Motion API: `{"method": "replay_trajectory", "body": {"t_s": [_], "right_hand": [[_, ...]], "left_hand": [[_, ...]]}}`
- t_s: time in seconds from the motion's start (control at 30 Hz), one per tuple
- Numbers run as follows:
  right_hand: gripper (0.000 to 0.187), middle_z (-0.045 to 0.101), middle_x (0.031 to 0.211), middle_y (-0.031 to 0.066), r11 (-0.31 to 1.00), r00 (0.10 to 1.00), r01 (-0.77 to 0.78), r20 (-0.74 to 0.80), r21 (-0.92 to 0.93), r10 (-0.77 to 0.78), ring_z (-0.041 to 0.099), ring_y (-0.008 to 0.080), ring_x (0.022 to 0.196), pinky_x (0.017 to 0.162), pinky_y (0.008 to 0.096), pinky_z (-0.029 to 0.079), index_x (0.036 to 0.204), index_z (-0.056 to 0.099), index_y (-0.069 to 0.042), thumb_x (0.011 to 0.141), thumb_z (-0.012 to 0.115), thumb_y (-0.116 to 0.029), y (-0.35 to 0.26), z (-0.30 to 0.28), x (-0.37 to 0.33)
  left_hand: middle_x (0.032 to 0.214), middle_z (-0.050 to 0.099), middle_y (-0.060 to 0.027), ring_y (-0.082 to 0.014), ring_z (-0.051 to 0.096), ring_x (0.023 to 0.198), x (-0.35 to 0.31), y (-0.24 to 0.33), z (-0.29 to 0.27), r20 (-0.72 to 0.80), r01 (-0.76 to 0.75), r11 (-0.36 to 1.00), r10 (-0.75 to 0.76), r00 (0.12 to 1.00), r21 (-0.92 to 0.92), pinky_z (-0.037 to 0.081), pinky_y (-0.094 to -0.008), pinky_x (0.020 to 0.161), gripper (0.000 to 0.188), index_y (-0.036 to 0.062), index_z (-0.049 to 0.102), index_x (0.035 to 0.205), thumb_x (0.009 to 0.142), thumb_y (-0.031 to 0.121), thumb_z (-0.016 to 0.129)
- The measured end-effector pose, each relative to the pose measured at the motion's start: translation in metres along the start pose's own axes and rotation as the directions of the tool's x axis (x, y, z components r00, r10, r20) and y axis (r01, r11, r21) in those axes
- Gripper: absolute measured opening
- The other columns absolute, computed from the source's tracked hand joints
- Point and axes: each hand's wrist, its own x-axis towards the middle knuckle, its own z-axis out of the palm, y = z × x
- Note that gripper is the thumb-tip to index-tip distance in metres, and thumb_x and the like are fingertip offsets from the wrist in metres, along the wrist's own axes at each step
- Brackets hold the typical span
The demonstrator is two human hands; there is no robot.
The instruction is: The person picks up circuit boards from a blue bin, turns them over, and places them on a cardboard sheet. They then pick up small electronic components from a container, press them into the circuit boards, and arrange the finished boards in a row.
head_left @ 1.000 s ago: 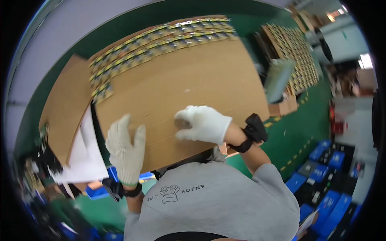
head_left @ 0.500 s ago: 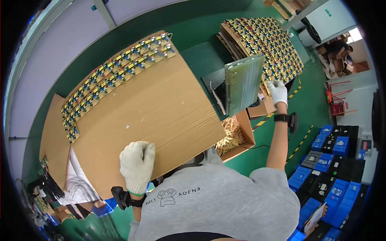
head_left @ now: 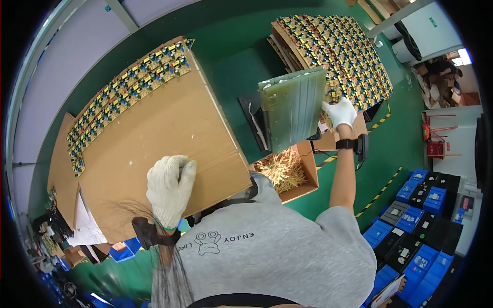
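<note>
My left hand, in a knitted white glove, hovers or rests over the near part of a large cardboard sheet. Its fingers are curled in, and nothing shows in them. Two rows of small circuit boards with yellow and blue parts line the sheet's far edge. On the right, my right hand, in a white glove, has its fingers closed at the near left edge of a large layer of the same kind of circuit boards. Its fingertips seem to grip a board there, though they are partly hidden.
Greenish translucent panels stand upright between the two board layers. Below them is a carton of straw-coloured strips. Blue and black crates stand at the right. A person is in the far right background.
The view has shifted, so the cardboard sheet and panels sit further left. My right hand has moved left along the near edge of the boards. The left hand stays curled over the sheet.
</note>
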Motion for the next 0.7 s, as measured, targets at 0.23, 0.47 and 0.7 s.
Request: {"method": "replay_trajectory", "body": {"t_s": [0.23, 0.47, 0.7], "right_hand": [[0.043, 0.065, 0.087, 0.0077, 0.487, 0.992, 0.054, -0.1, 0.872, 0.07, 0.059, 0.0131, 0.074, 0.069, 0.0286, 0.05, 0.093, 0.056, 0.002, 0.071, 0.085, -0.02, -0.003, 0.036, -0.07], [0.033, 0.066, 0.095, 0.0044, 0.37, 0.97, 0.196, -0.235, 0.908, 0.062, 0.061, 0.0107, 0.081, 0.075, 0.0269, 0.051, 0.103, 0.058, -0.001, 0.078, 0.079, -0.004, -0.016, 0.119, -0.107], [0.037, 0.066, 0.091, 0.0065, 0.41, 0.933, 0.198, -0.299, 0.89, 0.198, 0.061, 0.0142, 0.078, 0.075, 0.0303, 0.05, 0.1, 0.059, -0.001, 0.076, 0.083, -0.016, -0.059, 0.082, -0.119]], "left_hand": [[0.074, 0.06, -0.0111, -0.0297, 0.059, 0.071, 0.014, 0.005, 0.013, 0.003, -0.006, 1.0, 0.005, 1.0, 0.012, 0.045, -0.0395, 0.066, 0.015, 0.0043, 0.062, 0.079, 0.083, 0.018, 0.066], [0.07, 0.058, -0.0082, -0.0291, 0.057, 0.07, 0.02, 0.002, 0.025, -0.042, -0.036, 0.998, 0.038, 0.998, 0.049, 0.044, -0.0408, 0.066, 0.02, 0.0075, 0.057, 0.073, 0.082, 0.02, 0.069], [0.069, 0.057, -0.0078, -0.0286, 0.056, 0.069, 0.02, 0.001, 0.032, -0.044, 0.005, 0.996, -0.001, 0.999, 0.092, 0.043, -0.0404, 0.065, 0.019, 0.0083, 0.057, 0.072, 0.08, 0.019, 0.07]]}}
